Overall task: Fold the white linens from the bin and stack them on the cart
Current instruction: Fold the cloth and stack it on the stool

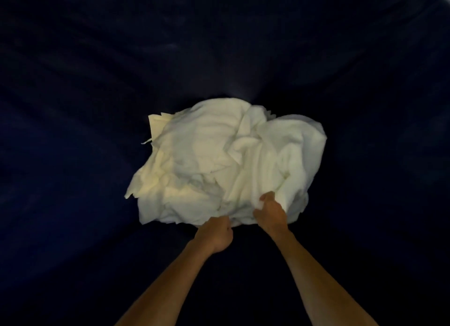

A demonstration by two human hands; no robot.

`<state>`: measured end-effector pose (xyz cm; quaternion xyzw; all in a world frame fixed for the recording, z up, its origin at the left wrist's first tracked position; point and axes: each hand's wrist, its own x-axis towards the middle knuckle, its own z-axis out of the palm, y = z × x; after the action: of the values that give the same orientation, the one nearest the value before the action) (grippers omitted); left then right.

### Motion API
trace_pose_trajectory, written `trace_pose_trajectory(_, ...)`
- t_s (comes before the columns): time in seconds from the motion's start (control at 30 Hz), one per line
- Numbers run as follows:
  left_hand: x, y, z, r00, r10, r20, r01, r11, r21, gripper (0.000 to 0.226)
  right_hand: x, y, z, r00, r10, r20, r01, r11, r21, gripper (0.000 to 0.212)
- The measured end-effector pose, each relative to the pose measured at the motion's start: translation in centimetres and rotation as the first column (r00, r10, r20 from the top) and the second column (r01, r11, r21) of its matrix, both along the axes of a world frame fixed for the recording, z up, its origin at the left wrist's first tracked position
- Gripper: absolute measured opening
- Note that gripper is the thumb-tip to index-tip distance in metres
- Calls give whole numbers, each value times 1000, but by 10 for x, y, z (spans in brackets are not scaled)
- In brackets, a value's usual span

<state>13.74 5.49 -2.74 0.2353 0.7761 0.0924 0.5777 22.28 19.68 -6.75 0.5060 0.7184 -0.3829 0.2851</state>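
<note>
A person leans over a deep bin of dark navy fabric [73, 111], whose soft, creased walls slope down on every side toward the bottom. There, in the middle of the view, lies a crumpled heap of white cloth linens [214, 155]. Many pieces are tangled together, with loose corners and flat edges poking out at the heap's far left and near left. The light is dim, and the cloth looks pale cream on the left and whiter on the right. Two bare forearms [170, 289] reach down into the bin from the lower edge of the view. The left hand [215, 235] is at the near edge of the heap, back turned up, with its fingers curled under and gripping the nearest edge of the cloth. The right hand [269, 211] is just beside it and a little farther in, on the near right part of the heap. Its fingers are bent and dug into a fold, clenching a bunch of white cloth. The two hands are close together but not touching. A pale blur shows in the top right corner, too smeared to tell what it is.
</note>
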Motion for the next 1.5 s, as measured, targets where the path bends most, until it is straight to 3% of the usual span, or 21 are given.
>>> trace_pose_trajectory(0.1, -2, -1, 38, 999, -8, -47, 10, 998, 55, 19, 10, -17, 42, 973, -193, -124, 182, 979, -97, 28)
trace_pose_trajectory(0.23, -7, 6, 87, 998, 10, -66, -6, 998, 64, 20, 8, -33, 108, 985, -64, -159, 47, 993, -110, 23)
trace_pose_trajectory(0.37, -10, 8, 123, 993, 82, -80, -71, 989, 126, 49, 10, -49, 167, 940, -40, -338, 1, 993, -117, 21)
trace_pose_trajectory(0.47, -4, -1, 148, 982, 76, -171, -34, 971, 236, 76, 21, -48, 204, 867, -180, -466, 100, 976, -191, 26)
trace_pose_trajectory(0.57, 6, -4, 169, 955, 47, -293, 54, 943, 328, 62, 31, -43, 237, 793, -224, -567, 85, 962, -261, 5)
trace_pose_trajectory(0.63, 15, -4, 183, 935, 68, -348, 64, 933, 354, 49, 35, -39, 255, 765, -181, -618, 17, 965, -262, 19)
trace_pose_trajectory(0.73, 25, -6, 205, 894, 207, -397, -20, 905, 426, 31, 45, -33, 273, 783, -93, -615, -59, 973, -221, 10)
trace_pose_trajectory(0.8, 28, -4, 223, 864, 266, -427, -45, 887, 460, 18, 51, -29, 279, 801, -54, -596, -67, 982, -179, 15)
trace_pose_trajectory(1.0, 38, 4, 291, 753, 508, -418, -143, 747, 649, 19, 66, -28, 284, 810, 81, -581, -104, 995, -7, 39)
trace_pose_trajectory(1.07, 38, 5, 314, 707, 614, -351, -218, 661, 718, 17, 71, -26, 274, 823, 114, -556, -111, 993, 40, 42)
trace_pose_trajectory(1.23, 22, -6, 355, 546, 800, -248, -341, 483, 806, 19, 65, -25, 270, 838, 119, -533, -100, 993, 64, 29)
trace_pose_trajectory(1.37, 4, -30, 352, 408, 868, -281, -393, 445, 804, 11, 42, -18, 301, 783, 75, -618, 13, 991, 137, 19)
trace_pose_trajectory(1.43, -1, -40, 344, 426, 861, -276, -420, 459, 783, 26, 30, -14, 325, 721, 87, -688, -3, 992, 123, 14)
trace_pose_trajectory(1.5, -2, -43, 340, 504, 802, -320, -408, 548, 731, 39, 19, -15, 352, 665, 133, -735, -60, 990, 125, 12)
